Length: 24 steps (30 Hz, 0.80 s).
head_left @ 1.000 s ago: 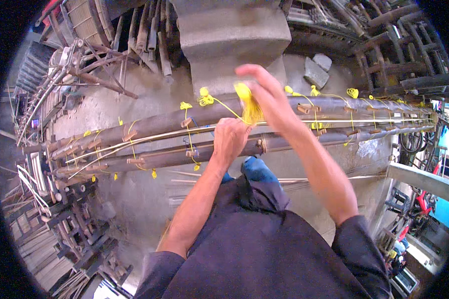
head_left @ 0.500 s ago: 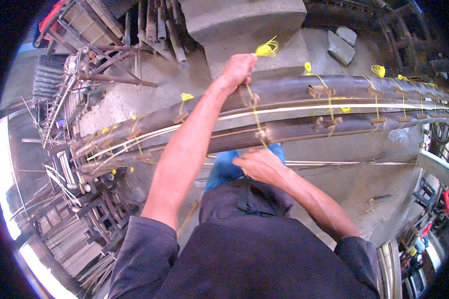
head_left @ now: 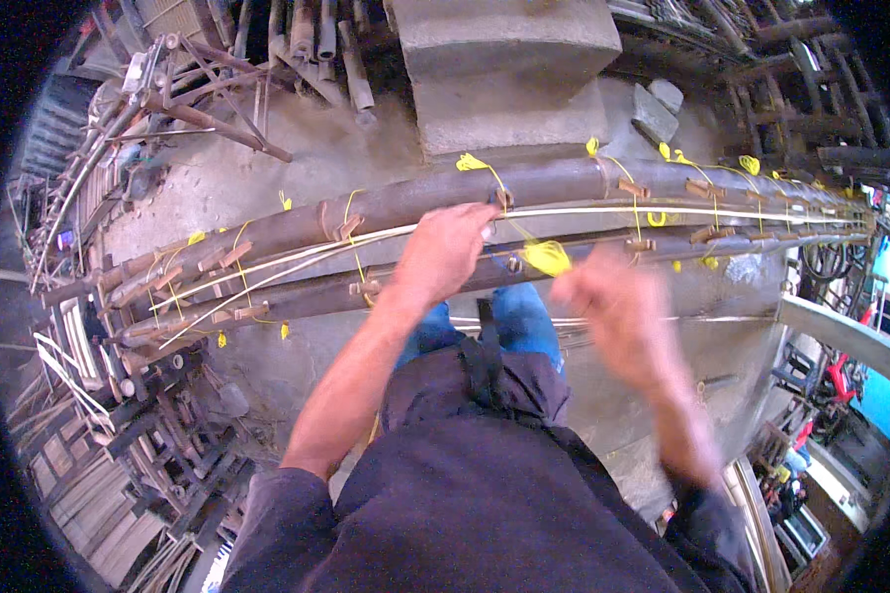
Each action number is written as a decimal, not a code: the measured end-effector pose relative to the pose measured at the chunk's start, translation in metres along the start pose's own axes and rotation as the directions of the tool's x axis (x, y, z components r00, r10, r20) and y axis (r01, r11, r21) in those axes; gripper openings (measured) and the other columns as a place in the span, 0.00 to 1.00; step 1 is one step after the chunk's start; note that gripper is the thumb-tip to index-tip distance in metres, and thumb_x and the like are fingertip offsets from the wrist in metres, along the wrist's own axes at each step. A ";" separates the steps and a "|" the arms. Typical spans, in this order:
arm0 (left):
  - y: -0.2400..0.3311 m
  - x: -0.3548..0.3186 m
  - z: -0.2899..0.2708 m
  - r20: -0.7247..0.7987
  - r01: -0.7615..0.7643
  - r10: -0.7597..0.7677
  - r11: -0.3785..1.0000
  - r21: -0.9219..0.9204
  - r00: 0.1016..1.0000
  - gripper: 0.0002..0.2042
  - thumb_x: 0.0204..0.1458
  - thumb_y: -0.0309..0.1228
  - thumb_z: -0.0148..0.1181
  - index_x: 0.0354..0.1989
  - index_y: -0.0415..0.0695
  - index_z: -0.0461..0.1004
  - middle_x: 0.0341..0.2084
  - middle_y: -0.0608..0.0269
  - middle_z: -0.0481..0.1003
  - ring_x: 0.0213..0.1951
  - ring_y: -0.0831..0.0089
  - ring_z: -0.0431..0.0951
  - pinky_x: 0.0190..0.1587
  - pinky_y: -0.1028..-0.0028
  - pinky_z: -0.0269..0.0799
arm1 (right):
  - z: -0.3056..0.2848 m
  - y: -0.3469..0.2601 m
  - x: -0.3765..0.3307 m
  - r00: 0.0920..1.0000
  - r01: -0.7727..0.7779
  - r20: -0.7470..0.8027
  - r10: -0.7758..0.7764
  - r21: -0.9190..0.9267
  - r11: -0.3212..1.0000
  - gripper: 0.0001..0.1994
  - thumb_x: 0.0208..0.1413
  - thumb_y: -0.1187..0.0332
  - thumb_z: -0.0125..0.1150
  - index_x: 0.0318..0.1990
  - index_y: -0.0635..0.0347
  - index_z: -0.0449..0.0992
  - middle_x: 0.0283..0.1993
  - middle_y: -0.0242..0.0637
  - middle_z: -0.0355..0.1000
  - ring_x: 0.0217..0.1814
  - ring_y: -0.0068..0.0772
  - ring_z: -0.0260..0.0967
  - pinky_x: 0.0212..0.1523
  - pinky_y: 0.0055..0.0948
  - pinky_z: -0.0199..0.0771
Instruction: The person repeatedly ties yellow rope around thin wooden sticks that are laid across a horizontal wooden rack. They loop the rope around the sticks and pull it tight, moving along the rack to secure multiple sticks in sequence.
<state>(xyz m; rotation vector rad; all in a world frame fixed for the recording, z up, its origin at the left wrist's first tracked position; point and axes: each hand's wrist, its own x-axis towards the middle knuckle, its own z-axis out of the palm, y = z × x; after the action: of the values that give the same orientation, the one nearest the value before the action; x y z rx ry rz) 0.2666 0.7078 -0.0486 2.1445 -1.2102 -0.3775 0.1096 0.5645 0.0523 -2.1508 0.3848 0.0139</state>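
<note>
Two long brown poles (head_left: 564,188) lie side by side across the view, with thin pale strips (head_left: 297,259) between them and small wooden blocks tied on by yellow string. My left hand (head_left: 447,249) is closed on the near pole and the pale strips at a tie point. My right hand (head_left: 615,306), blurred by motion, hangs just in front of the poles and pulls a yellow string (head_left: 546,257) that runs up to the tie by my left hand. A yellow knot end (head_left: 472,163) sticks up above the far pole.
A grey concrete block (head_left: 504,69) stands behind the poles. Stacks of poles and wooden frames (head_left: 119,415) fill the left side. More poles lean at the top left (head_left: 208,109). A grey beam (head_left: 841,331) and coloured objects lie at the right.
My left hand has dropped from above the far pole onto the near pole. My right hand has come up from my lap and swung right, drawing the yellow string out.
</note>
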 end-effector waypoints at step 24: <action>0.023 0.078 -0.020 0.039 0.231 -0.236 0.877 -0.421 0.971 0.13 0.55 0.36 0.49 0.28 0.37 0.71 0.21 0.60 0.73 0.27 0.70 0.73 0.32 0.67 0.68 | 0.131 0.078 0.015 0.914 0.341 0.286 -0.289 -0.151 0.928 0.07 0.49 0.69 0.51 0.37 0.55 0.69 0.20 0.41 0.70 0.23 0.46 0.72 0.27 0.44 0.74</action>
<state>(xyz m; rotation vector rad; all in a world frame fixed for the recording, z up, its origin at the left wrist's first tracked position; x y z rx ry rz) 0.3038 0.6413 -0.0135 1.9034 -0.7697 -0.6658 0.1195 0.6251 -0.0883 -2.3480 -0.1273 0.1540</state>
